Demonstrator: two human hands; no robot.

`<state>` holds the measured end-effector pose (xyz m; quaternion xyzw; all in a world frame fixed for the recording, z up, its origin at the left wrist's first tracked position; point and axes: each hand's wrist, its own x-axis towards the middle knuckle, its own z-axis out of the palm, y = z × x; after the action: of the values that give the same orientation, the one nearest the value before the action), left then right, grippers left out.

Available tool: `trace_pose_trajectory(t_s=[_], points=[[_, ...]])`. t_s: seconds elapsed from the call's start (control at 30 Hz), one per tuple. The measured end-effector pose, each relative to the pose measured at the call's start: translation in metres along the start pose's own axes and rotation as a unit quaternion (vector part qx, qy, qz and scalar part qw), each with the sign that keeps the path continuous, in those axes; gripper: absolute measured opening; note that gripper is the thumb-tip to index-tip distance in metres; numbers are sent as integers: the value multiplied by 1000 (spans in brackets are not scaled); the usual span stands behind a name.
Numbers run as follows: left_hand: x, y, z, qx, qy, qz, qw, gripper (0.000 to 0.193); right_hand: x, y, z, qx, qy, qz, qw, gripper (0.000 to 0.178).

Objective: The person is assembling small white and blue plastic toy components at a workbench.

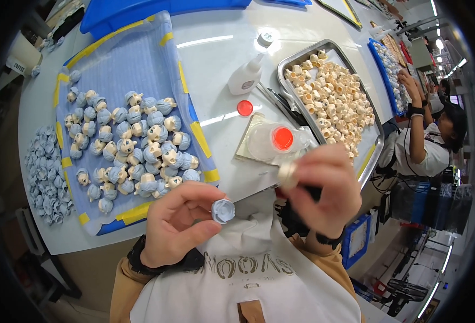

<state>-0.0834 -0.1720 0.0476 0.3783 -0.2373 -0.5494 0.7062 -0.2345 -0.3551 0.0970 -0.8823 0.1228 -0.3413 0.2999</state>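
Observation:
Between the fingertips and thumb of my left hand (175,223) is a small light blue doll hair piece (223,211), its hollow side showing. My right hand (329,188), smeared by motion, pinches a small cream doll face piece (287,174) a little above and to the right of the blue one. The two pieces are apart. Left of my hands, a cloth-lined tray (124,59) edged with yellow tape bears many doll heads (157,133) with blue hair. On the right, a metal tray (281,75) is filled with cream face pieces (329,97).
A clear jar with a red-orange centre (282,139) stands on a pad beyond my hands, near a red cap (244,108), a white bottle (245,76) and tweezers (280,102). Loose blue hair pieces (46,177) lie far left. A co-worker (428,134) sits at right.

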Motion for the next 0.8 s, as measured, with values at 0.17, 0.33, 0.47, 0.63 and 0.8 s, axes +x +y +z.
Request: trace_pose_trajectory(t_s=[0.17, 0.33, 0.47, 0.63, 0.8], points=[[1, 1, 5, 0, -12, 22, 1000, 37, -7, -13, 24, 146, -42, -66, 986, 41], [-1, 0, 1, 15, -16, 19, 1000, 36, -6, -12, 29, 115, -99, -87, 985, 35], [-5, 3, 5, -22, -10, -24, 999, 39, -8, -15, 27, 113, -131, -97, 980, 43], [-6, 6, 9, -47, 16, -85, 995, 54, -15, -24, 42, 66, -98, -85, 989, 48], [-16, 12, 6, -32, 36, -109, 993, 58, -26, -25, 59, 57, -68, -86, 992, 43]])
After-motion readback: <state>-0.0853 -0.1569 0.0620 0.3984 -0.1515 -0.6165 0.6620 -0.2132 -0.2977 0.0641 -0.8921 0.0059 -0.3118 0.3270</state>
